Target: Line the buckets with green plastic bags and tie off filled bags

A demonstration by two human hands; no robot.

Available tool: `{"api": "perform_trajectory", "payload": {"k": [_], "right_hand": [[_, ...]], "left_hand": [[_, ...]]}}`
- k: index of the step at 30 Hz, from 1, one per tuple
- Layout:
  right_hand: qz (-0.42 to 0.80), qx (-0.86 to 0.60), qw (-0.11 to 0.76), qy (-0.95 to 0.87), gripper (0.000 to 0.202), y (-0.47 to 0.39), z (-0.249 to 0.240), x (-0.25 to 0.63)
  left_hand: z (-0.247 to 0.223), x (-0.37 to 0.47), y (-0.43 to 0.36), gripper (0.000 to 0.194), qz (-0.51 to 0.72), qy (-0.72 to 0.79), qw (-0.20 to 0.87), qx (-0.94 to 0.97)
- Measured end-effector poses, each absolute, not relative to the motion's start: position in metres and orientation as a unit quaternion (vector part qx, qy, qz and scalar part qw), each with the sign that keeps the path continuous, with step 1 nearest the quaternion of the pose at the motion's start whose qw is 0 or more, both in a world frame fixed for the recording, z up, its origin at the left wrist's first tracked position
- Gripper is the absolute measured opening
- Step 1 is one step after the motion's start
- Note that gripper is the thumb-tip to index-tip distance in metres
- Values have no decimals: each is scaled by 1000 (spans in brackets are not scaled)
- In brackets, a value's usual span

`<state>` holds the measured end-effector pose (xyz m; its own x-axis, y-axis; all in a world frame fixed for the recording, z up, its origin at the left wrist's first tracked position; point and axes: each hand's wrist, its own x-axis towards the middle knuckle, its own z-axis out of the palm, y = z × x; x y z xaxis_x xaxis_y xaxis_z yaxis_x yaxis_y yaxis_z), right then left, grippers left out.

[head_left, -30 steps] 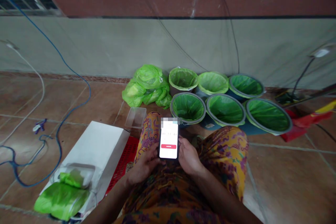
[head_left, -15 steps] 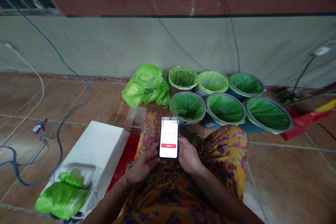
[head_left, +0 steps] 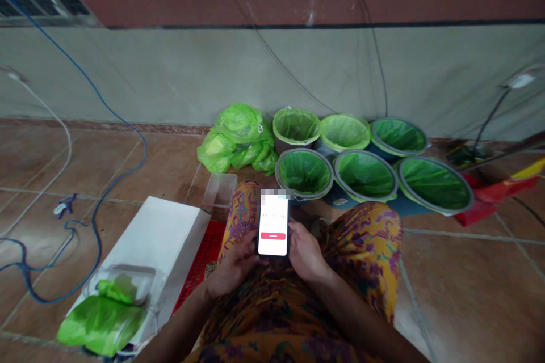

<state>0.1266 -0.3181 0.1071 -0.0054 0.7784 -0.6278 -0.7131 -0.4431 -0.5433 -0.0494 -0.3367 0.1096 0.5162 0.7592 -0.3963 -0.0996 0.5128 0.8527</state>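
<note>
A smartphone (head_left: 273, 244) is held upright over my lap, its bright white screen showing blurred digits and a red bar. My left hand (head_left: 238, 261) grips its left edge, and my right hand (head_left: 307, 252) closes on its right edge; some fingers are hidden behind it. Beneath lie my knees in yellow patterned trousers (head_left: 374, 238). Just beyond the phone stand several bins lined with green bags, the nearest being a grey-rimmed bin (head_left: 304, 173). Left of them, filled green plastic bags (head_left: 240, 136) are heaped against the wall.
At my left, a white box (head_left: 149, 232) carries a clear tray and a roll of green bags (head_left: 102, 320), beside a red basket (head_left: 202, 255). A clear container (head_left: 220, 189) sits on the tiles. A blue cable (head_left: 100, 204) loops leftward; a red dustpan (head_left: 481, 204) lies right.
</note>
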Motion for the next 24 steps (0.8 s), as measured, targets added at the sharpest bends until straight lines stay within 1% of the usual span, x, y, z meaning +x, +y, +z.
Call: {"api": "perform_trajectory", "payload": {"k": [4, 13, 24], "right_hand": [[703, -475, 529, -36, 20, -318, 109, 126], [714, -460, 526, -43, 24, -318, 106, 126], [707, -464, 532, -43, 22, -317, 107, 125]], "left_hand": [[108, -51, -337, 60, 279, 410, 764, 412], [106, -51, -336, 61, 276, 397, 771, 415], [106, -50, -337, 60, 283, 396, 775, 402]]}}
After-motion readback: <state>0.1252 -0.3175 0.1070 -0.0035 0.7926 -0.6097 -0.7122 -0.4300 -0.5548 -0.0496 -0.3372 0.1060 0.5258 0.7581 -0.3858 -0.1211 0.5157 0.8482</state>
